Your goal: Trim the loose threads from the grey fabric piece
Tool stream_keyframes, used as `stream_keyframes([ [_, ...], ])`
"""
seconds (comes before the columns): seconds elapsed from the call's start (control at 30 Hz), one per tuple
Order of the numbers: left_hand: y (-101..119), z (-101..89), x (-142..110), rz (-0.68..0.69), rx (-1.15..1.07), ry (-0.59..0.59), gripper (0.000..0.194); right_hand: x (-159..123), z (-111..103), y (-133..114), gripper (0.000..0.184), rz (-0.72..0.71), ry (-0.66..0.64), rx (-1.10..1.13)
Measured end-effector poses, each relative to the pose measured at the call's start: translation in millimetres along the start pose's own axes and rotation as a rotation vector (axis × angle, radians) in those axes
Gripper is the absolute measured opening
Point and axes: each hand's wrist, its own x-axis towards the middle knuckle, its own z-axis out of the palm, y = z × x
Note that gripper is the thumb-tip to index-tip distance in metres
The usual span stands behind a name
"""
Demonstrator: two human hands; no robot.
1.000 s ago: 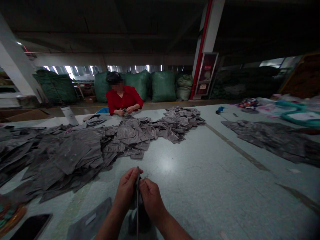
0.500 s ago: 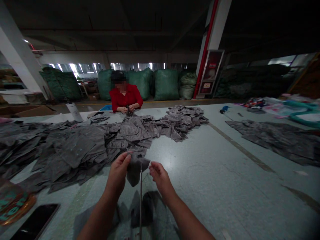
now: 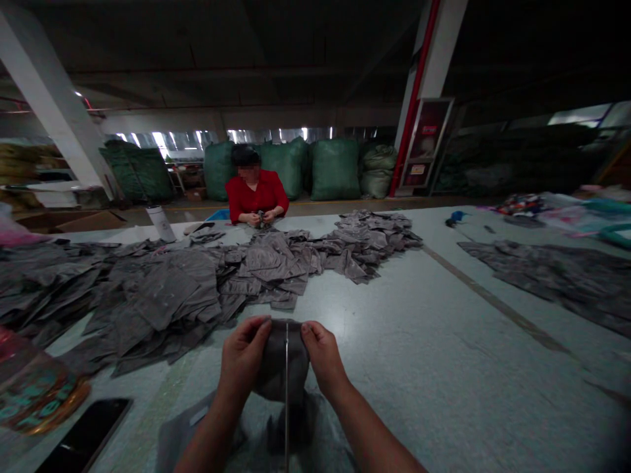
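A small grey fabric piece is stretched between my two hands over the table. My left hand pinches its upper left corner, and my right hand pinches the upper right one. Directly in front of the cloth, between the hands, stands a thin metal rod, its tip near the fabric's top edge; whether it touches the cloth I cannot tell. Below my forearms, more grey cloth and a dark blurred object lie near the table's front edge.
A long heap of grey fabric pieces covers the left and middle of the table. Another grey pile lies right. A phone, a drink bottle and a white flask stand left. A person in red sits opposite.
My right hand has moved from beside the fabric to pinch its right corner. The cloth, bunched before, now hangs spread between both hands. The view has shifted slightly left.
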Motion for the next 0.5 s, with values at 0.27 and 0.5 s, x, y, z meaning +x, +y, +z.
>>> stream_keyframes([
  [0.27, 10.8, -37.4, 9.8, -0.049, 0.249, 0.071, 0.029, 3.7, -12.6, 13.8, 0.040, 0.208, -0.163, -0.130],
  [0.5, -36.8, -123.7, 3.0, -0.251, 0.466, -0.038, 0.043, 36.1, -37.8, 37.1, 0.034, 0.173, -0.096, -0.404],
])
